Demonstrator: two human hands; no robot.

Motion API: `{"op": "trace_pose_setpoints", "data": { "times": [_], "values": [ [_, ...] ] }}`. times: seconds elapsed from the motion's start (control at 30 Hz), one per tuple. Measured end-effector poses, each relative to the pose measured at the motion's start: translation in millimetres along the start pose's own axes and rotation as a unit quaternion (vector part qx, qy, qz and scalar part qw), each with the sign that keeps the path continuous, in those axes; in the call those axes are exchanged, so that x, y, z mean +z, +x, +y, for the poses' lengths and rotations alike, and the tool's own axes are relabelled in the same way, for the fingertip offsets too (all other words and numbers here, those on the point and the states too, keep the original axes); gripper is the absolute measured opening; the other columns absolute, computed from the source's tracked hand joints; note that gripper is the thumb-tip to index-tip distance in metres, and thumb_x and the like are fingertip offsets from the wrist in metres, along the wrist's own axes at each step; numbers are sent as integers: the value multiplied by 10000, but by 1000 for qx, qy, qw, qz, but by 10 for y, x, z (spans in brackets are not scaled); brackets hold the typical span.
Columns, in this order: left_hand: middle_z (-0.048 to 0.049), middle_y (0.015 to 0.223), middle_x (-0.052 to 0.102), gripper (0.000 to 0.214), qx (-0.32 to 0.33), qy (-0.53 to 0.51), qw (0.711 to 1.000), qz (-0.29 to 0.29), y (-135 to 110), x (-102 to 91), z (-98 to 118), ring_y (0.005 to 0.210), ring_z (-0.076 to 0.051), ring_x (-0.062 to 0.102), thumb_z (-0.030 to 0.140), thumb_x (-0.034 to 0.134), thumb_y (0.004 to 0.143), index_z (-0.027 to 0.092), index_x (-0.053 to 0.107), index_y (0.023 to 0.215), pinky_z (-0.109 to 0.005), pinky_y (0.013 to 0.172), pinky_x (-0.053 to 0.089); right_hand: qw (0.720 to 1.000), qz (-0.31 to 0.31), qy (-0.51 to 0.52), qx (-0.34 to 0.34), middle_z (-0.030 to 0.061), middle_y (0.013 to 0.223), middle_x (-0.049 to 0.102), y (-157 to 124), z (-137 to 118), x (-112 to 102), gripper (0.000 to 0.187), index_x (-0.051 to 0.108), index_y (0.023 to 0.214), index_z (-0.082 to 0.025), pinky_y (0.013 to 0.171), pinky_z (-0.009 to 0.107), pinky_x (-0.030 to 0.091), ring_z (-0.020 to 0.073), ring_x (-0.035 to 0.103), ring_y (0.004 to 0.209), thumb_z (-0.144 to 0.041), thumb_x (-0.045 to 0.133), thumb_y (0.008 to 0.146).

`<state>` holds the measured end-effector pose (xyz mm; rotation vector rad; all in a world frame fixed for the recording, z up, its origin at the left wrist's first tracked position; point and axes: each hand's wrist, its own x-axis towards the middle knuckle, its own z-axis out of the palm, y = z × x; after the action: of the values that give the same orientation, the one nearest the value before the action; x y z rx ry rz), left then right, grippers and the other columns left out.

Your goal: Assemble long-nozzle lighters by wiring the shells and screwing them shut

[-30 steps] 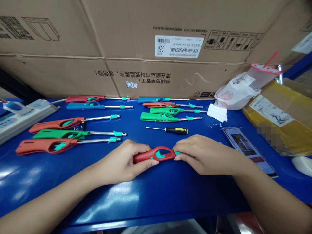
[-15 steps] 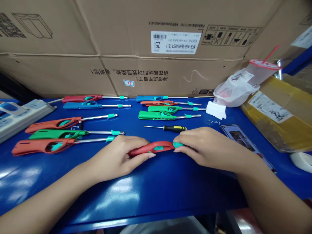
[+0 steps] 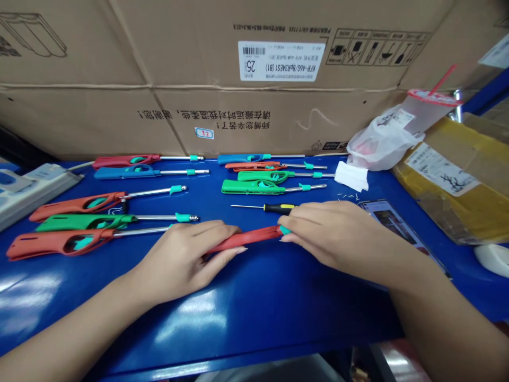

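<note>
The red utility lighter (image 3: 256,238) is held over the blue tabletop (image 3: 254,313) — left hand (image 3: 191,257) gripping its nine-o'clock end, right hand (image 3: 336,233) pinching its teal piece (image 3: 284,229) at three o'clock. At the lighter's one o'clock lies a screwdriver (image 3: 274,207) — partly hidden.

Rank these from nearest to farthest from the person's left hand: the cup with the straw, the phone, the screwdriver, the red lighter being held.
In the head view, from the left hand:
1. Red lighter: in its grip.
2. Screwdriver: beyond the lighter, to the right.
3. Phone: farther right.
4. Cup with the straw: far right, toward the back.
</note>
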<state>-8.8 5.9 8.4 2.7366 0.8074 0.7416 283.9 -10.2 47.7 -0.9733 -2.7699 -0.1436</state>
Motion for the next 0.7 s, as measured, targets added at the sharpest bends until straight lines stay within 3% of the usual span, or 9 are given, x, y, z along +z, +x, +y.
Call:
{"op": "trace_pose_setpoints", "data": {
  "times": [0.2,0.3,0.47,0.7],
  "values": [
    [-42,1055,759,245,-28,67,996,-55,10,13,66,844,-201,738,260,527,1037,196,610,1258,-299,696,531,999,0,-30,-15,97,1049,760,13,-41,86,289,707,1120,-131,691,353,459,222,681,881,-228,436,1085],
    [-42,1090,755,279,-18,96,994,-55,36,59,160,869,-208,742,244,511,1035,191,592,1297,-309,700,531,999,-17,-38,-20,83,1017,741,47,-135,136,189,685,1103,-141,659,352,434,224,659,852,-161,509,1036],
    [-2,831,715,285,11,151,988,-39,50,135,256,647,-182,689,330,435,1095,169,669,1124,-312,552,462,997,-38,-41,-62,37,810,668,124,-304,223,217,655,909,-175,601,362,400,236,600,724,2,531,903],
    [-5,801,708,308,-12,109,992,-57,18,88,242,681,-170,700,332,456,1090,168,709,1025,-287,568,451,998,-36,-33,-27,88,1038,771,109,-296,216,197,697,1039,-163,627,342,430,220,667,805,-84,531,966]
  ]
}}
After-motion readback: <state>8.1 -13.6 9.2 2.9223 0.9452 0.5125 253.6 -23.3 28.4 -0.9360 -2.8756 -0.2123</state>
